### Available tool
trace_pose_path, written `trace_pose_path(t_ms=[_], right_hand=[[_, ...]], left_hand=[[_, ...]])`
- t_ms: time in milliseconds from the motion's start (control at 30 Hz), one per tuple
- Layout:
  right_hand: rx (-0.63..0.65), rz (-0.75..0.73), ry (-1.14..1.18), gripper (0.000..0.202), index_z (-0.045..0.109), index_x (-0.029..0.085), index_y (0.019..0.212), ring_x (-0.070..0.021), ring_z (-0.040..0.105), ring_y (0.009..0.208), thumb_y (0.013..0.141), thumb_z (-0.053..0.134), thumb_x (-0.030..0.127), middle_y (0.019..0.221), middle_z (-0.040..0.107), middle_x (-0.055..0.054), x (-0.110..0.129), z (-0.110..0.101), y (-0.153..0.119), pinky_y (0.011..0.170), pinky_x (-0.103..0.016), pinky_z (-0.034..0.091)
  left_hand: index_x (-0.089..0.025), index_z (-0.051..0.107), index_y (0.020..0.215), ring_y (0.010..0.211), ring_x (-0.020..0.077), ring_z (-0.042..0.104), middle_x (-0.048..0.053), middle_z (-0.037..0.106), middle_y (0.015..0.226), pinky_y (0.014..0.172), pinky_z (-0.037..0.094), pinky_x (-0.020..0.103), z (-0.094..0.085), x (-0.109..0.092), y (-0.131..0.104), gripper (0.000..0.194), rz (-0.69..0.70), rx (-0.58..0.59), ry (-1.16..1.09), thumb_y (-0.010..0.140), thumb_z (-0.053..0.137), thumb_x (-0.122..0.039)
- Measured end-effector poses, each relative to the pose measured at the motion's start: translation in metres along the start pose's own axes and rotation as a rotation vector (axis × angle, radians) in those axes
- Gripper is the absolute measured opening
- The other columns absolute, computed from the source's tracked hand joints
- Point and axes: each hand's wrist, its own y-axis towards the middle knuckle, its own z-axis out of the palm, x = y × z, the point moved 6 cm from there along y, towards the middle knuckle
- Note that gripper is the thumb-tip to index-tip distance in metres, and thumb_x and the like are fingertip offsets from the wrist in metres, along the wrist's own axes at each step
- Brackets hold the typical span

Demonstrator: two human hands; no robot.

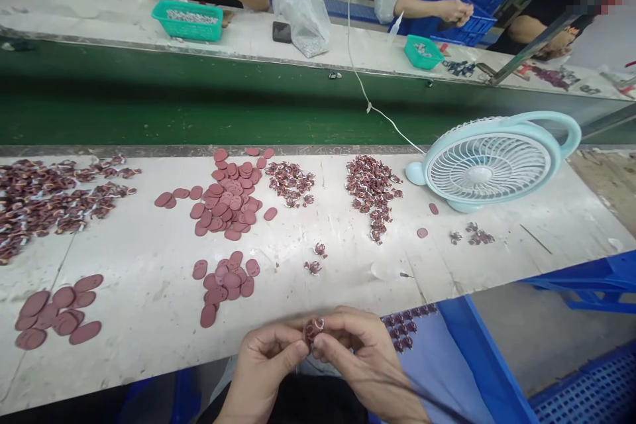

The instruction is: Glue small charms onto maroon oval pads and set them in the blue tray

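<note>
Two hands met low in the view, just at the near edge of the surface. The left hand and the right hand both pinched one small red piece between thumbs and fingertips. The piece was blurred, so it may have had a bit of white on it, but that was hard to tell.

Just past the hands lay a small heap of flat red ovals. A bigger heap of ovals sat farther back. More ovals lay far off to the left. Two piles of tiny red and white bits sat behind, near the middle. A wide spread of the same bits covered the far left. A row of them rested on a blue cloth beside the right hand.

A pale blue fan stood on the right, tilted back, with a white cord running up from it. Across a green belt, other people worked near two green baskets and a clear bag.
</note>
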Motion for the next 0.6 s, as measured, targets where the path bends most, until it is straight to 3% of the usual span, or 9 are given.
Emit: trace_pose_path(t_ms=[267,433,500,600], right_hand=[[-0.029,-0.015,0.071,0.011,0.084,0.028,0.089,-0.0165,0.075,0.071,0.085,0.078,0.036,0.084,0.081,-0.002,-0.014,0.001,0.003,0.064,-0.025,0.059],[-0.029,0.022,0.225,0.014,0.084,0.028,0.091,-0.0175,0.076,0.073,0.083,0.080,0.038,0.088,0.082,-0.004,-0.021,0.004,0.006,0.069,-0.028,0.064],[-0.066,0.053,0.337,0.015,0.084,0.028,0.091,-0.0184,0.075,0.068,0.082,0.081,0.039,0.081,0.081,-0.004,-0.033,-0.001,0.005,0.066,-0.031,0.065],[-0.191,0.061,0.462,0.017,0.083,0.029,0.091,-0.0211,0.074,0.060,0.078,0.083,0.040,0.075,0.080,-0.004,-0.059,-0.024,-0.006,0.057,-0.035,0.064]], left_hand=[[-0.029,0.082,0.064,0.104,0.0362,0.079,0.006,0.089,0.098,0.095,0.063,0.047,-0.007,0.009,0.006,0.017,0.036,-0.023,-0.002,0.065,0.093,-0.041],[-0.030,0.082,0.071,0.105,0.0338,0.079,0.005,0.087,0.113,0.089,0.066,0.043,-0.009,0.017,0.008,0.014,0.067,-0.023,-0.007,0.069,0.089,-0.042],[-0.033,0.083,0.085,0.110,0.0341,0.078,0.005,0.084,0.123,0.087,0.068,0.043,-0.014,0.013,0.007,0.015,0.147,0.001,0.144,0.076,0.083,-0.046],[-0.035,0.081,0.099,0.113,0.0342,0.077,0.007,0.080,0.130,0.087,0.069,0.048,-0.031,-0.010,0.008,0.021,0.340,-0.008,0.525,0.084,0.073,-0.049]])
